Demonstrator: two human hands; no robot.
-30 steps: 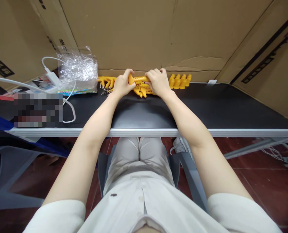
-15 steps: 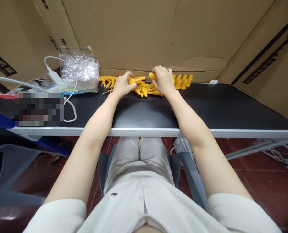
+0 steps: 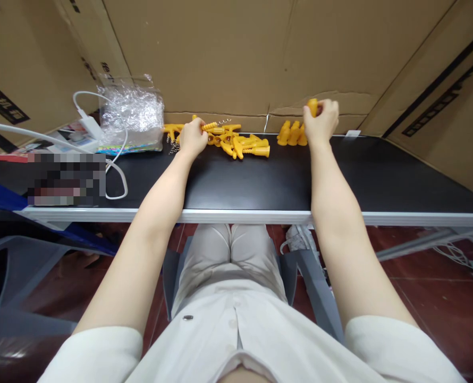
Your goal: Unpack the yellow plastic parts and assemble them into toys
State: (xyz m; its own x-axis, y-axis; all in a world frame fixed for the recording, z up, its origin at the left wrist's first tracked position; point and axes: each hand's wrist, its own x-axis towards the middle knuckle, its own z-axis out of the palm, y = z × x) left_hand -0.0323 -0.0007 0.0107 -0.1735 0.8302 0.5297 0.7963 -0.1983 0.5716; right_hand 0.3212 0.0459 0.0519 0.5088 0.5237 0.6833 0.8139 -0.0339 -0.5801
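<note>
My left hand pinches a yellow corkscrew, whose ridged shaft and metal spiral point right, above a pile of yellow corkscrew parts. Handles and flared sleeves lie mixed in that pile. Loose metal spirals are partly hidden to the left of my left hand. Over on the right, my right hand grips a yellow sleeve, with its top showing above my fingers. Beside that hand stand several yellow sleeves upright in a row, partly covered by it.
Cardboard walls enclose the back and sides of the black table. At the left lie a clear plastic bag, a white cable with a plug and a blurred-out object. A white tab sits at the back edge.
My right hand has moved right, away from the corkscrew in my left hand, carrying the sleeve to the standing row. My left hand has shifted slightly left; the corkscrew's spiral is now bare.
</note>
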